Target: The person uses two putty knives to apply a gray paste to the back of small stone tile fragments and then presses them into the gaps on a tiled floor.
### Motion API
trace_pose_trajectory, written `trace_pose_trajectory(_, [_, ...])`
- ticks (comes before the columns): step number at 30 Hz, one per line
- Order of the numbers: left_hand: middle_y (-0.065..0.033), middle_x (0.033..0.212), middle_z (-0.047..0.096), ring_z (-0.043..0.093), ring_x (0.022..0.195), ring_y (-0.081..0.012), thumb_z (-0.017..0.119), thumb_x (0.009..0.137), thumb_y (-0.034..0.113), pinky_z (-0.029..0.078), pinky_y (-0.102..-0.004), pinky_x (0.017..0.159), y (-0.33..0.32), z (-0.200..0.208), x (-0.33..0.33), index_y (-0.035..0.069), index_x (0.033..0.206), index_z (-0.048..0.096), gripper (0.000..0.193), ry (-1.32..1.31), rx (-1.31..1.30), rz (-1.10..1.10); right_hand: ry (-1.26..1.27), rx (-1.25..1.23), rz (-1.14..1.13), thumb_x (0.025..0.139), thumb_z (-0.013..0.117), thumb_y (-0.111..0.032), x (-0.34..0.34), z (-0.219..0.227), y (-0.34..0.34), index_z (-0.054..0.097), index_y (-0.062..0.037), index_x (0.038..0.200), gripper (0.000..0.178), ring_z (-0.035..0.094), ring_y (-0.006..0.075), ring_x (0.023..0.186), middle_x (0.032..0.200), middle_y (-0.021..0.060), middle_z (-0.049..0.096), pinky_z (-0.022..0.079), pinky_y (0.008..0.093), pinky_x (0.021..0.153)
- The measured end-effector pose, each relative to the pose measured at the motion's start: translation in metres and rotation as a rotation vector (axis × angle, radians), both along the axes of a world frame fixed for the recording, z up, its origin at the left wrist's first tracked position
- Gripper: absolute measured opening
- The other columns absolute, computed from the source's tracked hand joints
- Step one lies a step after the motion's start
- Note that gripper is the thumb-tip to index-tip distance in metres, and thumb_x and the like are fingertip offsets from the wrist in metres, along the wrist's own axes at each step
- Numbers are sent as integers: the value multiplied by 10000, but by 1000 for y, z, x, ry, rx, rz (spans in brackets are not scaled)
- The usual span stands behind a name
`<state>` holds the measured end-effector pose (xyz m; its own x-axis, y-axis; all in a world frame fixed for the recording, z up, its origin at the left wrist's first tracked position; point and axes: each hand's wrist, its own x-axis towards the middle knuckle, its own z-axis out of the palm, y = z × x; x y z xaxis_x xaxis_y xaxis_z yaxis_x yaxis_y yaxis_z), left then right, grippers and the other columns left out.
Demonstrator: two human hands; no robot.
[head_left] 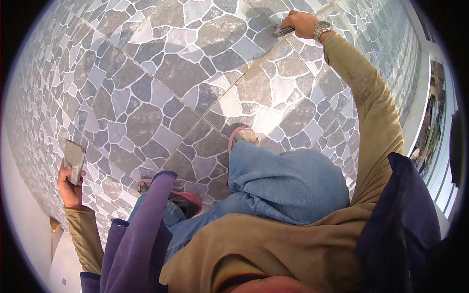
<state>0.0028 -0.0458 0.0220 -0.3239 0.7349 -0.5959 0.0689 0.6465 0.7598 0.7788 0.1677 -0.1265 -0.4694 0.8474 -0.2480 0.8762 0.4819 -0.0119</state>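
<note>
My left hand (71,191), out at the left, is closed around a flat, grey rectangular slab (74,155); its exact kind I cannot make out. Far off at the upper right, my right hand (303,25) grips a small scraper (284,32), its grey blade low against the tiled floor (181,73). Beside the blade a damp, brownish smear (254,67) runs along a joint between tiles. The tiles carry a pattern of grey stones outlined in white. A metal watch (322,29) sits on my right wrist.
My bent knee (303,183) in blue jeans and my pink-edged shoes (242,134) are on the floor in the middle. A white wall (24,210) rises on the left. Along the right runs a pale ledge (421,105), with bright surroundings beyond.
</note>
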Motion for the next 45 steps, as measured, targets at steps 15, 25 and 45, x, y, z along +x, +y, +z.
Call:
trace_pose_trajectory(15, [-17, 1088, 660, 618, 744, -110, 630, 852, 385, 389, -229, 546, -26, -4, -19, 60, 1462, 482, 707, 51, -170, 63, 2, 21, 83, 811, 609, -66, 0, -19, 53, 758, -86, 1094, 320, 680, 370, 1031, 1094, 165, 710, 561, 429, 898])
trace_pose_trajectory(25, [-37, 1089, 656, 631, 755, -124, 635, 857, 347, 383, -222, 543, -9, -8, 24, 27, 1451, 480, 692, 33, -49, 52, 31, 40, 3, 801, 608, -48, -39, -24, 79, 756, -88, 1110, 344, 683, 363, 1031, 1080, 166, 718, 559, 421, 905])
trace_pose_trajectory(45, [-80, 1101, 660, 646, 731, -129, 634, 853, 343, 409, -214, 531, 7, 4, 55, -7, 1525, 368, 803, -3, -25, -122, -34, 37, -30, 782, 606, -11, -18, -16, -9, 752, -93, 1141, 396, 689, 348, 1030, 1050, 168, 735, 554, 404, 921])
